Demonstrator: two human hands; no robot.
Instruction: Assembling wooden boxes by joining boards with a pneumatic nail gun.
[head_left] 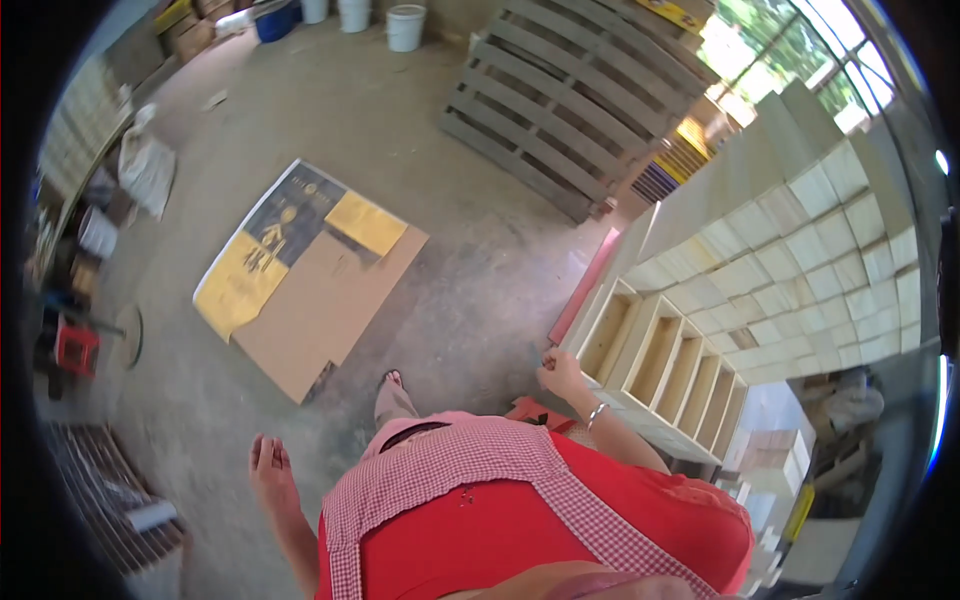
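My left hand [272, 472] hangs over the bare floor at the lower left. Its fingers are loosely extended and nothing is in them. My right hand [562, 374], with a bracelet at the wrist, is beside the near end of a row of open wooden boxes [655, 375]. Its fingers are closed around something small and bluish-grey, too small to name. Behind that row rises a tall stack of pale wooden boxes [790, 235], piled in even rows. Whether my right hand touches the nearest box I cannot tell.
A flattened cardboard sheet [320, 310], partly black and yellow, lies on the concrete floor. Grey wooden pallets [560, 100] lean at the back. White buckets [405, 28] stand at the far wall. At left are a white sack [146, 165] and a red stool [77, 348].
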